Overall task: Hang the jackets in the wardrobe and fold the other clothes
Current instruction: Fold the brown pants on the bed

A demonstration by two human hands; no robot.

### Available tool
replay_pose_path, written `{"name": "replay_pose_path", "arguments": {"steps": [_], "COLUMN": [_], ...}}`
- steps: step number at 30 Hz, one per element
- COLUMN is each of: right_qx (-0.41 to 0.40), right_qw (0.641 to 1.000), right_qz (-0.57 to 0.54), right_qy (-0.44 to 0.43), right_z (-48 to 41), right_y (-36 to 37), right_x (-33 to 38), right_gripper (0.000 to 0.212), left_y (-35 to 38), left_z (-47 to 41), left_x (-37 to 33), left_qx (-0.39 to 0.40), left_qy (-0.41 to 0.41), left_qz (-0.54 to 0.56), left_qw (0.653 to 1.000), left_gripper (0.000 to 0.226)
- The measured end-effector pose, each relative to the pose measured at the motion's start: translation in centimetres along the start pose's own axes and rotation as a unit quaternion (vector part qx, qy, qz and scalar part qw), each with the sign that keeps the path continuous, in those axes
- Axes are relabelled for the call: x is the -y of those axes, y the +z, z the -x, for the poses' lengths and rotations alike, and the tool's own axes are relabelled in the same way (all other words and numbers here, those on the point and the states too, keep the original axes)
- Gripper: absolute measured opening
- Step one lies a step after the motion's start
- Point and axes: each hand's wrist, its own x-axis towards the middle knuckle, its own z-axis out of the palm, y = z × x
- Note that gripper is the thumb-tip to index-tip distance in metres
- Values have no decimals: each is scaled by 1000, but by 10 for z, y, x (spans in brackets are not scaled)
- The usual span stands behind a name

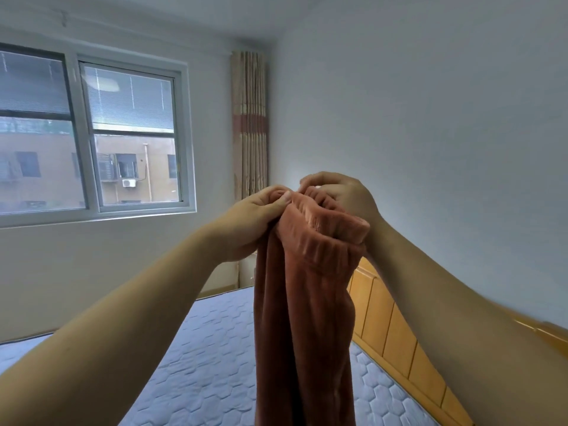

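Bedroom, bare quilted mattress (215,348) below: left hand (255,219) and right hand (341,195) both pinch the bunched waistband of rust-coloured fleece trousers (304,318), held high, legs hanging toward the bed.

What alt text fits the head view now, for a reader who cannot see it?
The left hand and right hand grip the elastic top edge of a rust-orange fleece garment held up so it hangs over a quilted mattress. A window is on the left, a wooden headboard on the right.
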Motion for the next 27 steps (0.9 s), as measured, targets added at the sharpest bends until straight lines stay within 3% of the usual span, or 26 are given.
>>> {"name": "replay_pose_path", "arguments": {"steps": [2, 5, 10, 13, 16, 19, 24, 27], "right_qx": [-27, -4, 58, 116, 168, 178, 183, 130], "right_qw": [999, 996, 989, 978, 957, 953, 960, 973], "right_qz": [23, -19, -37, 52, 148, 152, 142, 135], "right_qy": [16, 87, 129, 164, 187, 193, 159, 132], "right_z": [0, 3, 4, 4, 5, 8, 14, 11], "right_y": [-2, -5, -17, -21, -20, -11, 9, 12], "right_x": [-5, -16, -38, -46, -54, -60, -71, -76], "right_gripper": [34, 34, 30, 26, 51, 65, 47, 36], "left_y": [-6, -14, -27, -35, -44, -50, -48, -53], "left_z": [0, -4, -11, -13, -14, -14, -13, -11], "left_x": [4, 10, 17, 20, 19, 19, 19, 20], "left_qx": [4, -14, -131, -150, -159, -146, -136, -135], "left_qy": [-23, -21, 35, 50, 66, 70, 49, 33], "left_qz": [-64, -163, -284, -281, -243, -182, -107, -122], "left_qw": [998, 986, 949, 947, 955, 970, 984, 983], "left_gripper": [25, 25, 21, 20, 19, 20, 23, 28]}}
